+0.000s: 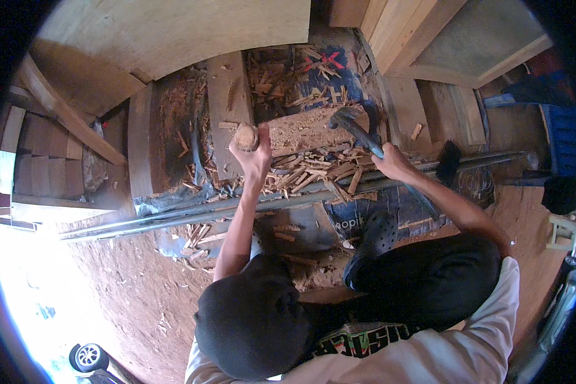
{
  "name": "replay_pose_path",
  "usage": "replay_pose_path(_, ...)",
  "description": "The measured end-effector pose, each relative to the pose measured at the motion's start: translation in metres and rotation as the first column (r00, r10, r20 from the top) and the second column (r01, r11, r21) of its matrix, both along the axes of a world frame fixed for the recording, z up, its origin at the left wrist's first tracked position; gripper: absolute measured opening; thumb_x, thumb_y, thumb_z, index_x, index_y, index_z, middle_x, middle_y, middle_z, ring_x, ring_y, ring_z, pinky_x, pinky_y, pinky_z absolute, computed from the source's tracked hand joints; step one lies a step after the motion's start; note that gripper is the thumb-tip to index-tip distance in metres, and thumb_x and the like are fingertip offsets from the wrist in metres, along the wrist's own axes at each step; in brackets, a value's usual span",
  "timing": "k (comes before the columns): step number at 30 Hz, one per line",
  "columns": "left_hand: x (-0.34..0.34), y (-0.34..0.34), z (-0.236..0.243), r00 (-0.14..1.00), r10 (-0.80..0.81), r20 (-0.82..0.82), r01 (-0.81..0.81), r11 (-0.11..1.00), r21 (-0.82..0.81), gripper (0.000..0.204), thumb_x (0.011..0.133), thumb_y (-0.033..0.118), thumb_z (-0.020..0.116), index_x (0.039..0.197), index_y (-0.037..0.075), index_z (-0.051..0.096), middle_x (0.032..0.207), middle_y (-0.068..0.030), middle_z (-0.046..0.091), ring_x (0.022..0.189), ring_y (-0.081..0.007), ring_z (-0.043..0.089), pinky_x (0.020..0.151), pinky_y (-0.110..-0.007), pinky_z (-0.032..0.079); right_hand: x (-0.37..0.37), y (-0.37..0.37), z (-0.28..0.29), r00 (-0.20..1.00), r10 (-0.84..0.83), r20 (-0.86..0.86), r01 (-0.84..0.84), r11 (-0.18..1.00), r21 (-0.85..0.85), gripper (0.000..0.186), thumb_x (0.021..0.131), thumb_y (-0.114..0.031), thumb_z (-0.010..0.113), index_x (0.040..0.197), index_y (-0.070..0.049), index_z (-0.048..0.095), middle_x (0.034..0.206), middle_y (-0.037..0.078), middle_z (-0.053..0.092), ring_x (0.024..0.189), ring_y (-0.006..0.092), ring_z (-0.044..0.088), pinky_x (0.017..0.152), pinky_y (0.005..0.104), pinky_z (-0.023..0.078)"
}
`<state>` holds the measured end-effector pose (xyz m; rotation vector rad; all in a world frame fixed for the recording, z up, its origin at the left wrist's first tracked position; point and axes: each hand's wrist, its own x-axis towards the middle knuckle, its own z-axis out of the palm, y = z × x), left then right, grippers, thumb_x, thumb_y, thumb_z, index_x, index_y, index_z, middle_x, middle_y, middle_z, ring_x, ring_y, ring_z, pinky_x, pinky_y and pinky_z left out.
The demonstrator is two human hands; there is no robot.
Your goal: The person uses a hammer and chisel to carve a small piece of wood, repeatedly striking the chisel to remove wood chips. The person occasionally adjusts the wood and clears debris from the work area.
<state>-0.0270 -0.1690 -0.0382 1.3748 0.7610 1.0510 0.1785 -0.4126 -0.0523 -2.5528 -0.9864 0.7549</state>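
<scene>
My left hand (254, 157) is closed around a round piece of wood (245, 137), whose pale end faces up; the rest of it is hidden. In my right hand (390, 162) is a hammer-like tool (360, 133) with a dark metal head and a long bluish handle, gripped partway along. Its head rests over or touches the right part of a rough wooden block (307, 132); which of these, I cannot tell. Wood chips (301, 171) lie heaped along the block's near side, below and between my hands.
Long thin metal bars (192, 214) cross in front of my feet. A wooden board (227, 102) lies beyond my left hand. A large wood panel (173, 32) and a wooden frame (422, 38) stand at the back. Blue printed sheeting (390, 217) lies near my right shoe (371, 240).
</scene>
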Motion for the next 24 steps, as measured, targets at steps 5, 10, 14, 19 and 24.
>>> replay_pose_path(5,-0.002,-0.001,0.001,0.958,0.047,0.283,-0.017,0.994,-0.11,0.02,0.083,0.004,0.06,0.07,0.006,0.045,0.058,0.0001,0.048,0.05,-0.006,0.044,0.043,-0.02,0.035,0.001,0.0,0.004,0.997,-0.014,-0.072,0.012,1.0,-0.027,0.03,0.08,-0.022,0.06,0.075,0.006,0.05,0.053,0.01,0.048,0.048,0.0206,0.051,0.043,0.0404,0.038)
replay_pose_path(10,0.012,-0.001,0.002,0.975,0.053,0.218,-0.076,0.992,0.096,0.021,0.083,0.002,0.059,0.069,0.005,0.043,0.058,-0.0002,0.047,0.05,-0.0062,0.042,0.043,-0.021,0.034,0.0,0.002,0.007,0.998,-0.023,-0.066,0.019,0.998,-0.051,0.034,0.078,-0.023,0.062,0.082,0.01,0.053,0.061,0.019,0.056,0.057,0.0297,0.059,0.052,0.0426,0.043)
replay_pose_path(14,0.012,0.001,0.003,0.972,0.038,0.233,-0.031,0.999,-0.034,0.024,0.083,0.002,0.059,0.067,0.005,0.041,0.057,-0.0008,0.046,0.05,-0.0063,0.041,0.043,-0.022,0.033,0.002,0.002,0.007,0.995,-0.014,-0.099,0.006,0.997,-0.077,0.035,0.078,-0.024,0.062,0.084,0.009,0.053,0.064,0.019,0.056,0.058,0.0301,0.058,0.053,0.0425,0.044)
replay_pose_path(19,0.001,0.002,-0.002,0.952,0.093,0.293,-0.016,0.967,-0.255,0.018,0.084,0.002,0.055,0.075,0.006,0.04,0.055,-0.0004,0.042,0.047,-0.0069,0.038,0.042,-0.021,0.03,0.001,0.001,0.005,0.998,-0.016,-0.053,0.013,0.998,-0.057,0.036,0.078,-0.025,0.062,0.086,0.009,0.052,0.067,0.02,0.057,0.061,0.0311,0.059,0.055,0.0429,0.044)
replay_pose_path(24,0.001,0.002,-0.008,0.898,0.035,0.438,0.035,0.988,-0.15,0.02,0.086,0.003,0.054,0.076,0.008,0.037,0.055,-0.0011,0.041,0.047,-0.0072,0.036,0.042,-0.022,0.029,0.001,-0.001,0.003,0.998,-0.029,-0.051,0.026,0.998,-0.06,0.032,0.08,-0.023,0.061,0.077,0.007,0.051,0.058,0.016,0.053,0.054,0.0231,0.055,0.048,0.041,0.04)
